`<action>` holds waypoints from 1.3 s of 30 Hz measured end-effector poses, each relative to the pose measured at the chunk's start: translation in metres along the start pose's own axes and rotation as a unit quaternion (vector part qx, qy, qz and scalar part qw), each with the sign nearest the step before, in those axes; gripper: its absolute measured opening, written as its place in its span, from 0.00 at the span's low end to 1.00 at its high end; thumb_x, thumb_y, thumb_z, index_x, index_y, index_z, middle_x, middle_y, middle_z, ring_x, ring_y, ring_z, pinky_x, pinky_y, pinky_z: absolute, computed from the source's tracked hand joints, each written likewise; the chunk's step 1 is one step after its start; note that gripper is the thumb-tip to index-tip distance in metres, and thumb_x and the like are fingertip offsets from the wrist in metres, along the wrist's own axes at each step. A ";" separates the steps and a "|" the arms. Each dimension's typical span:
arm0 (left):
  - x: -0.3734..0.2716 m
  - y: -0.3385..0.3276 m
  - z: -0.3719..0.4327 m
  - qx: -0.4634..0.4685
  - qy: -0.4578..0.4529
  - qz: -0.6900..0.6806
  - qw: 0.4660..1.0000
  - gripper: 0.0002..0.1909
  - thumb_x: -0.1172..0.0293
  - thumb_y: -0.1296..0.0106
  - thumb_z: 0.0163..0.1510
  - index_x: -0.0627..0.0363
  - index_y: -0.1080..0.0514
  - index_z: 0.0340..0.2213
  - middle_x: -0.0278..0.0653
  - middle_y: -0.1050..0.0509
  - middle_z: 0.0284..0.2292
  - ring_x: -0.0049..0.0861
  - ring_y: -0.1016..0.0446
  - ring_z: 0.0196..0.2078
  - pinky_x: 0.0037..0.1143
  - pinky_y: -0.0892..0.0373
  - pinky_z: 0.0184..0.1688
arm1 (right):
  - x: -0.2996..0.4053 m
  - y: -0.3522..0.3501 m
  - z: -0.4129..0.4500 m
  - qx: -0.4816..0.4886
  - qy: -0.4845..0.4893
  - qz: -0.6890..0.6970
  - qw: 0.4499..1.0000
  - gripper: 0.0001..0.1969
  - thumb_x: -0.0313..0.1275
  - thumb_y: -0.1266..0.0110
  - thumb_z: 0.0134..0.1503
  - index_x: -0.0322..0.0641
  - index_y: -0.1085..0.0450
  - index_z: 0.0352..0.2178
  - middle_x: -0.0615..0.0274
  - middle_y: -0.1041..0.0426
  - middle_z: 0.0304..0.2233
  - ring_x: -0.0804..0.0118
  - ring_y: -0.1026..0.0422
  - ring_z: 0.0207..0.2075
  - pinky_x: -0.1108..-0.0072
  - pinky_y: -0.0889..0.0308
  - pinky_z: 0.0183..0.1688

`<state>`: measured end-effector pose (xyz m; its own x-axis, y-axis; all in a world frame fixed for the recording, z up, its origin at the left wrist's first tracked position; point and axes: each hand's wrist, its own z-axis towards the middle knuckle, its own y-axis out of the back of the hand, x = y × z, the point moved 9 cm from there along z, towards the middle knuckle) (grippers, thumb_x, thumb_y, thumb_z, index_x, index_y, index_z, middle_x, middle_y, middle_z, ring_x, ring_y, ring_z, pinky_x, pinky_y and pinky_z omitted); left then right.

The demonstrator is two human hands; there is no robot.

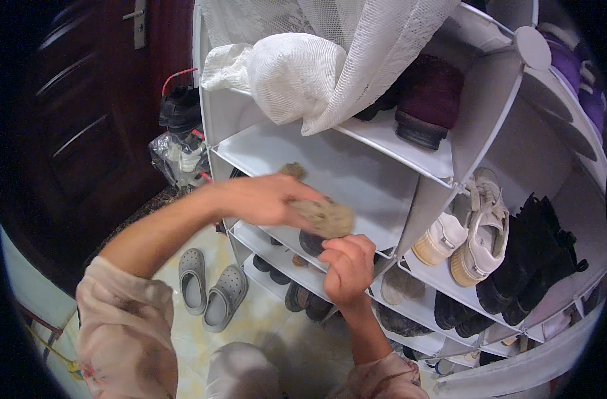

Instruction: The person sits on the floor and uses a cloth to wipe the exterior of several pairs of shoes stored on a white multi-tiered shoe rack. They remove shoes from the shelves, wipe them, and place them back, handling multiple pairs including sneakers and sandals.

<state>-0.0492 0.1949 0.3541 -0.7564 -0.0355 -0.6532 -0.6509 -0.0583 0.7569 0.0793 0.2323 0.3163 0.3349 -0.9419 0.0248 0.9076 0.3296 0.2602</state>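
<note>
My left hand is closed around a crumpled beige-brown cloth, somewhat blurred, over the front of a white shelf in the shoe rack. One end of the cloth sticks out behind the hand. My right hand is just below the cloth's near end, at the shelf's front edge, with its fingers curled. The fingertips are partly hidden, and I cannot tell whether they pinch the cloth or the edge. A dark rounded item shows under the cloth.
White mesh fabric hangs bunched above, beside a dark red shoe. White sneakers and black boots fill the right compartment. Grey clogs stand on the floor. A dark door and bagged shoes are at left.
</note>
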 end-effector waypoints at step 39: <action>0.105 -0.067 -0.171 -0.315 0.287 -0.300 0.854 0.17 0.59 0.54 0.52 0.64 0.27 0.27 0.30 0.28 0.25 0.14 0.34 0.27 0.20 0.37 0.30 | 0.048 -0.144 -0.097 0.363 -0.383 0.494 0.692 0.17 0.29 0.47 0.52 0.34 0.39 0.42 0.59 0.33 0.38 0.73 0.34 0.37 0.80 0.36 0.41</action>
<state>-0.0745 0.0249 0.2311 -0.0262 -0.2828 -0.9588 -0.6095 -0.7558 0.2396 -0.0113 0.1459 0.1866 0.2166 -0.1311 0.9674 -0.1265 0.9788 0.1609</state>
